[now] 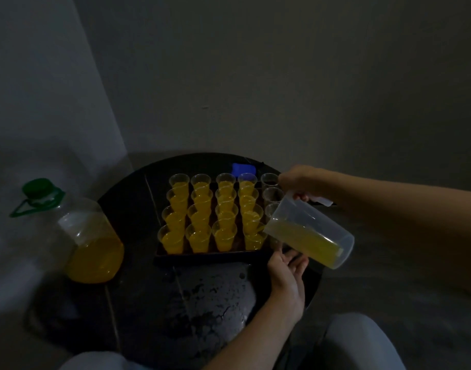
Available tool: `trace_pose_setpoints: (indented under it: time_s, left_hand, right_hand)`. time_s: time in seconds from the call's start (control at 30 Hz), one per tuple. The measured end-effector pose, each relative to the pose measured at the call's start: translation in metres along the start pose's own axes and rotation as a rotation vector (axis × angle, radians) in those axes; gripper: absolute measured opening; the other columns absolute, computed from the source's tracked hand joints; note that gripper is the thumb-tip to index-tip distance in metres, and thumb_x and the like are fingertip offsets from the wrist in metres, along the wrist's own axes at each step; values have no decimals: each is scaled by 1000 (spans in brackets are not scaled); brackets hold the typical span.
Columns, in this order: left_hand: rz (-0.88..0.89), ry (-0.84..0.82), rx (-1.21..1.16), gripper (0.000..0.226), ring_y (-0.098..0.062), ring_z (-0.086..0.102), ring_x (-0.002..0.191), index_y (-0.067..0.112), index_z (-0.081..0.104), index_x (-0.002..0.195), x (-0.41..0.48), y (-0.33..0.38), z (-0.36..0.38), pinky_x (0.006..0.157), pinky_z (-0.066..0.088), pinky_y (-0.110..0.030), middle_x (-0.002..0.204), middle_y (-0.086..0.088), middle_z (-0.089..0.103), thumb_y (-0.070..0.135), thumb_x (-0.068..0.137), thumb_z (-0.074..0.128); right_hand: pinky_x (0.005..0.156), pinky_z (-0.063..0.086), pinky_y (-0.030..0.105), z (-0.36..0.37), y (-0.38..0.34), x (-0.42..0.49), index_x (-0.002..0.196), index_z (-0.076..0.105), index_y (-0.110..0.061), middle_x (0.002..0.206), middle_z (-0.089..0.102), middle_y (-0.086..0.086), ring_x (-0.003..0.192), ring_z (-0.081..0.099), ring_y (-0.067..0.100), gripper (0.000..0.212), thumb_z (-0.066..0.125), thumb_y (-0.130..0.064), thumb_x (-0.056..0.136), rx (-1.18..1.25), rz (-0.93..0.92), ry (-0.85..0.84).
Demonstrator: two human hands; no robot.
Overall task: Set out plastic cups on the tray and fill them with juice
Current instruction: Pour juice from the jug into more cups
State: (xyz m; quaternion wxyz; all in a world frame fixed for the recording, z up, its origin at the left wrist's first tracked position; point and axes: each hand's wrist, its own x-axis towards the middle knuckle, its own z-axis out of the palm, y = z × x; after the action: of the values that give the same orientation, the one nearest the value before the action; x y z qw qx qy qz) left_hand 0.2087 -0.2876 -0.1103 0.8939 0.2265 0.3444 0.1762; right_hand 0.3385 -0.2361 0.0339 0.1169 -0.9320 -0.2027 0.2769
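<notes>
Right hand [298, 180] gripped the tilted pitcher [309, 231] by its handle, spout over a cup [253, 237] just ahead of the left hand [287, 271] | left hand lay slack at the tray [202, 258] corner, contact unclear | empty cups [271, 194] stood just beside the right hand | risk: a steeper tilt might overflow that near-full cup or knock the empty cups.

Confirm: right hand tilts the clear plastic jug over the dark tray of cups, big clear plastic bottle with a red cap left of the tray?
One error: the head view shows a green cap, not red. Otherwise right: the right hand tilts the clear plastic jug over the dark tray of cups, big clear plastic bottle left of the tray.
</notes>
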Motion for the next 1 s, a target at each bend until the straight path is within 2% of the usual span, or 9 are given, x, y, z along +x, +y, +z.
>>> trace_pose_setpoints:
  time_s: [0.23,0.47,0.67,1.0]
  left_hand:
    - [0,-3,3,41,-31,58,122,20,56,134,0,1,1,116,38,-47,127,-19,62,20,106,26]
    - [-9,-16,-19,43,-29,61,117,20,51,143,0,0,-3,114,40,-44,123,-19,64,21,107,28]
    - [12,-28,-14,43,-29,62,115,20,48,146,-1,-1,-2,115,39,-45,120,-18,65,21,107,29]
    - [13,-41,-4,42,-30,61,117,17,53,140,1,0,0,116,38,-47,122,-18,65,23,107,28]
  right_hand:
    - [49,34,21,0,-1,2,86,56,-12,68,49,2,55,41,10,31,43,-33,104,51,17,1]
    - [55,34,22,2,-1,-2,82,50,-14,70,47,3,58,41,11,26,44,-27,104,58,-22,-8]
    - [54,36,22,4,-2,3,86,53,-12,70,48,3,58,43,11,28,44,-30,104,61,2,11]
    - [54,36,21,4,-5,2,87,55,-11,72,50,4,58,44,11,25,45,-27,103,8,-22,17]
